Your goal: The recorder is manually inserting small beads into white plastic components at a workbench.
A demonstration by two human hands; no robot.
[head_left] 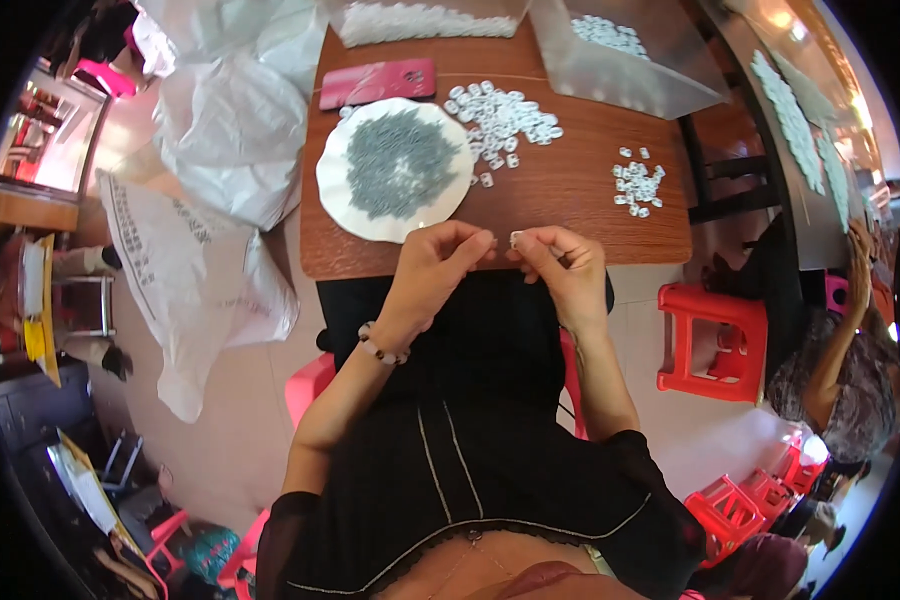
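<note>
My left hand, with a beaded bracelet on its wrist, is closed in a pinch above the table's near edge. Whatever lies between its fingertips is too small to make out. Just to the right, my right hand pinches a small white plastic piece between thumb and finger. The fingertips of both hands face each other, a small gap apart. Beyond my left hand sits a white scalloped plate heaped with thin grey metal pieces. A pile of white plastic pieces lies beside it.
A smaller group of white pieces lies on the brown table at right. A pink phone-like case and translucent bins stand farther back. White sacks crowd the left floor; a red stool and another person are at right.
</note>
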